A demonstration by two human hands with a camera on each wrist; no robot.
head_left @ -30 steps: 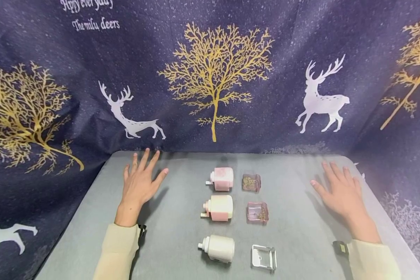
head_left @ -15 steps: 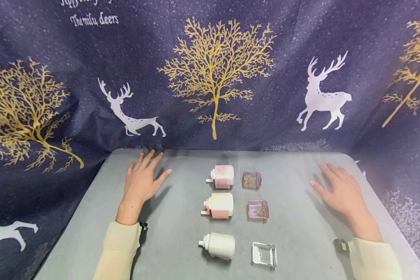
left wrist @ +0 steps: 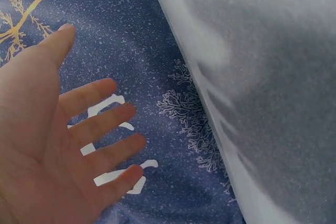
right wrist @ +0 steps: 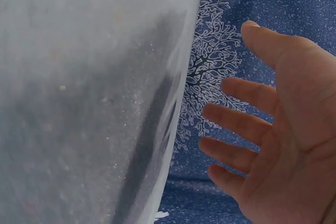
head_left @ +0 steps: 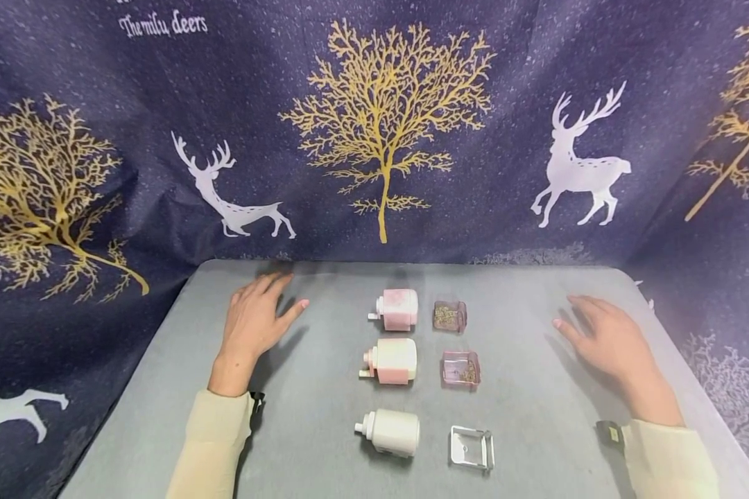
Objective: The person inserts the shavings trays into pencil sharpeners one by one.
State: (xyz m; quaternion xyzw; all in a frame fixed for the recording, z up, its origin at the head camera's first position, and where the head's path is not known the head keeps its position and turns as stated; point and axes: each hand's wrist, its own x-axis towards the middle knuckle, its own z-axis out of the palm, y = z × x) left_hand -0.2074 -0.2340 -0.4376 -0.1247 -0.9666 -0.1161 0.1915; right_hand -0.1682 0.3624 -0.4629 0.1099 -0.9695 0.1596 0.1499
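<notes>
My left hand (head_left: 254,317) hovers over the left part of the grey table, fingers spread and relaxed, holding nothing. On the far right, my right hand (head_left: 608,339) is likewise raised with loose fingers and a bare palm. Between them, three crank pencil sharpeners lie in a column: a pink one (head_left: 401,310) at the back, a cream-and-pink one (head_left: 396,361) in the middle, a white one (head_left: 396,432) in front. Beside each lies a drawer. The back pinkish drawer (head_left: 450,316) and the middle one (head_left: 460,369) contain shavings; the front drawer (head_left: 471,448) is clear with a white edge.
The grey table (head_left: 312,443) has rounded back corners. Behind it hangs a dark blue cloth (head_left: 349,104) printed with gold trees and white deer. Black straps with small devices (head_left: 613,432) sit at the wrists by the cream sleeves.
Fingers of both hands have bent downward from their more spread, raised pose. The head view has tilted up slightly, shifting the scene. Sharpeners and drawers keep their places on the table.
</notes>
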